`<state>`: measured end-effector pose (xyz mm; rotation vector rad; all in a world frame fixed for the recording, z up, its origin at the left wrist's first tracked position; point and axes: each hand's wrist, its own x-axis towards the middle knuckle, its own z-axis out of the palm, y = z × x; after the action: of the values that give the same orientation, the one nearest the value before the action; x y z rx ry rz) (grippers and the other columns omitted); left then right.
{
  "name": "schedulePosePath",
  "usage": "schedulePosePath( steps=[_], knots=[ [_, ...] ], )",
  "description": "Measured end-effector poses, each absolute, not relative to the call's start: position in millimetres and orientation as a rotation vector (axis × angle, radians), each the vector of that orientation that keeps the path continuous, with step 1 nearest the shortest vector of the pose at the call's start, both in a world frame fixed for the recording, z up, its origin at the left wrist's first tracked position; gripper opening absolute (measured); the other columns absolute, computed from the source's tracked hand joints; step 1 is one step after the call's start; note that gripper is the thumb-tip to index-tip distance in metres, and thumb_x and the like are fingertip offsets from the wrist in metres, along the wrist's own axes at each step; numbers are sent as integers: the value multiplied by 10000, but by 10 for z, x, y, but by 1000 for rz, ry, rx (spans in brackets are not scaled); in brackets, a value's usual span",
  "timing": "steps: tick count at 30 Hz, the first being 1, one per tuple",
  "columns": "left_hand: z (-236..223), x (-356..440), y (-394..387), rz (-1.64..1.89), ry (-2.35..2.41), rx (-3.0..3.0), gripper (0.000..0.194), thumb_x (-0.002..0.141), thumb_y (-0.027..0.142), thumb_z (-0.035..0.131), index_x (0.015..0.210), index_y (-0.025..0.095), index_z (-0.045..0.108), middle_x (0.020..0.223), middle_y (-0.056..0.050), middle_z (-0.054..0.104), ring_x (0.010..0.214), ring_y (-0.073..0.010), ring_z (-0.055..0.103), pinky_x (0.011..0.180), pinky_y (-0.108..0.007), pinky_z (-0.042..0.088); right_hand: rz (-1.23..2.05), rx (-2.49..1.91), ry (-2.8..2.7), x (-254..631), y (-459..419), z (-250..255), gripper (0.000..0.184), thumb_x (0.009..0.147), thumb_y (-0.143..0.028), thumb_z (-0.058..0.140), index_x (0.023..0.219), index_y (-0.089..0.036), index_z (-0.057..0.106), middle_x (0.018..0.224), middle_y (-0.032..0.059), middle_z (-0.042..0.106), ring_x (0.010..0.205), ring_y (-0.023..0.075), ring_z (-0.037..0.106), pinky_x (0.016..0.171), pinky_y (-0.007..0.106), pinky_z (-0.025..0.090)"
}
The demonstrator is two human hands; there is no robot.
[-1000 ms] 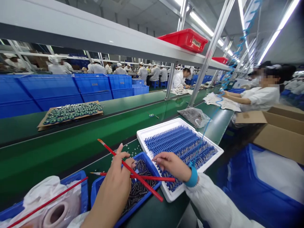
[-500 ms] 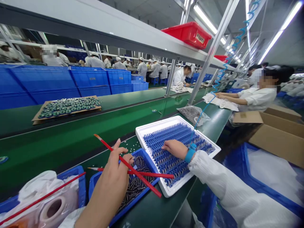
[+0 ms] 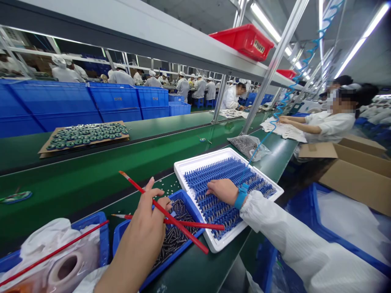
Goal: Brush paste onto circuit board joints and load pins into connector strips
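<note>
My left hand (image 3: 149, 228) hovers over a blue bin (image 3: 183, 201) of small dark metal parts, fingers closed around a red stick (image 3: 159, 209) that slants up to the left. A second red stick (image 3: 195, 223) lies across the bin. My right hand (image 3: 221, 190), with a blue wrist strap (image 3: 242, 195), rests palm down on the blue ribbed insert (image 3: 226, 179) inside a white tray (image 3: 189, 167). Its fingers curl down onto the ribs near the tray's left side; what they pinch is hidden.
A blue bin (image 3: 105, 236) with white wrapping, a tape roll (image 3: 65, 270) and another red stick sits at the left. On the green conveyor (image 3: 91, 175) lies a cardboard sheet of green rings (image 3: 85, 134). A plastic bag of parts (image 3: 249, 145), cardboard box (image 3: 351, 167) and co-worker (image 3: 330, 122) are right.
My right hand has moved from the tray's near corner up onto the middle of the blue insert and now stays there. My left hand keeps the red stick in place.
</note>
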<state>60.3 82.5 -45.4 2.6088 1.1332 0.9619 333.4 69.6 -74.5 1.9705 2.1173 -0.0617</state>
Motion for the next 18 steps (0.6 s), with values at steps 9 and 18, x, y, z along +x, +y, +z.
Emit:
schedulePosePath(
  steps=[9,18],
  knots=[
    [-478,612,839,979,1121,2671,209,914,225,341,950,220,546,1221,-159,544,1314,-371,469,664,-411,615,-69,1923,2154,3384,698,-761,202,1106,-254,642,1010,-80,611,979,68,534,927,223,563,886,376,523],
    [-484,621,827,968,1067,2865,217,958,179,279,920,190,492,1151,-186,508,1332,-434,424,569,-358,615,-316,2060,2265,3461,731,-820,198,1066,-214,688,943,-80,610,968,64,529,962,236,540,935,409,479]
  ],
)
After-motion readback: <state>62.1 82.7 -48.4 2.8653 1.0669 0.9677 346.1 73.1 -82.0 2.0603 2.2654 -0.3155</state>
